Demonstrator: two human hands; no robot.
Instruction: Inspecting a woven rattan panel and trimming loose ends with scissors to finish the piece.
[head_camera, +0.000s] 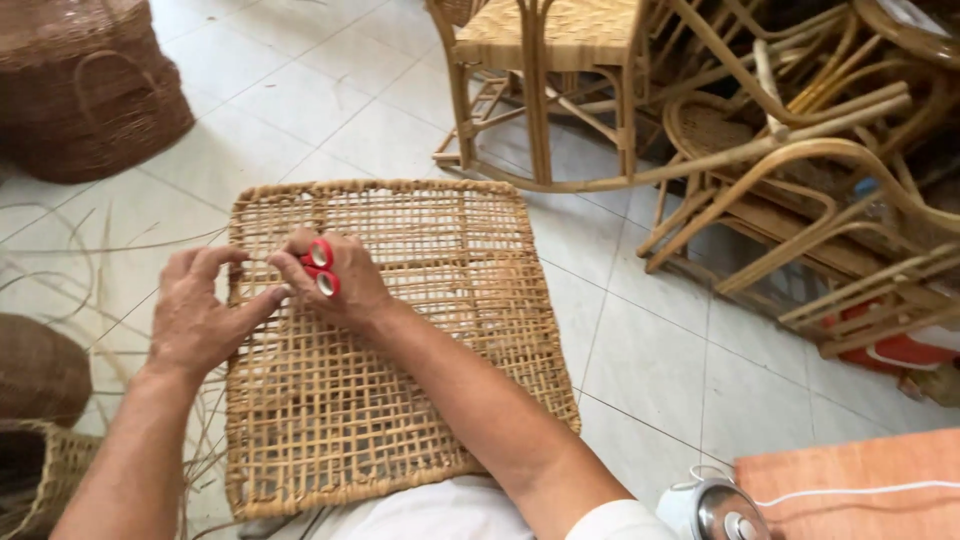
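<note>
Here, the right hand has its fingers clamped through the red loops of scissors, whose blades are hidden under the hand, so I cannot tell what they meet. The left hand lies at its nine o'clock, fingers loosely apart and pressed on the left edge of the woven panel, which rests on the lap and tiled floor. At twelve o'clock a rattan chair is cut off by the frame, as is the basket at ten.

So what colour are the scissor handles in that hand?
Red scissor handles, in the right hand; head view.
</note>
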